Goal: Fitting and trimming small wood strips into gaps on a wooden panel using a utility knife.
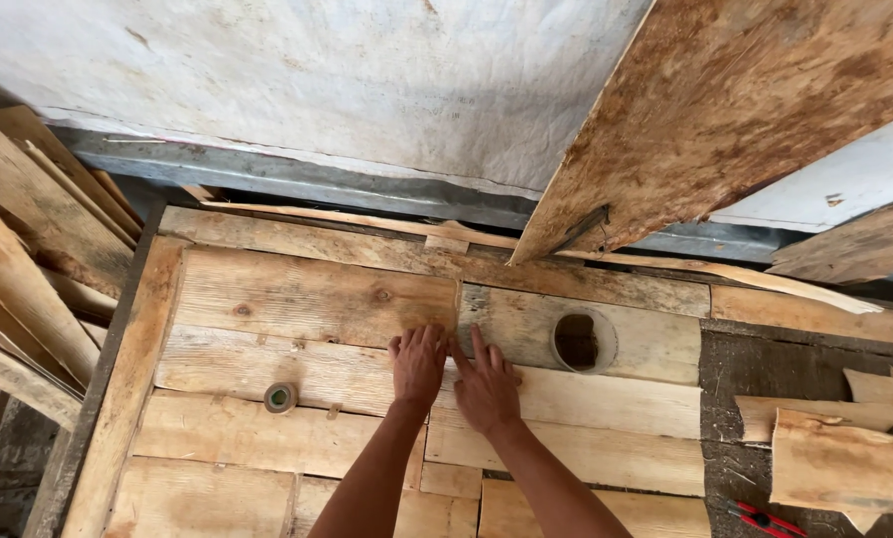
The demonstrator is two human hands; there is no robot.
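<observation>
Left hand (418, 364) and right hand (486, 387) are laid flat, fingers spread, on the planks (307, 299). A tape roll (281, 398) is set nearby.

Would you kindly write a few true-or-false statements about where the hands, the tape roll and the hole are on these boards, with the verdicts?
1. Both hands, the left hand and the right hand, lie flat on the boards. True.
2. The roll of tape is in the right hand. False: it lies on a board, left of both hands, untouched.
3. A round hole is cut in the board right of the hands. True.
4. The red-handled tool lies between the hands. False: it lies at the lower right corner.
</observation>
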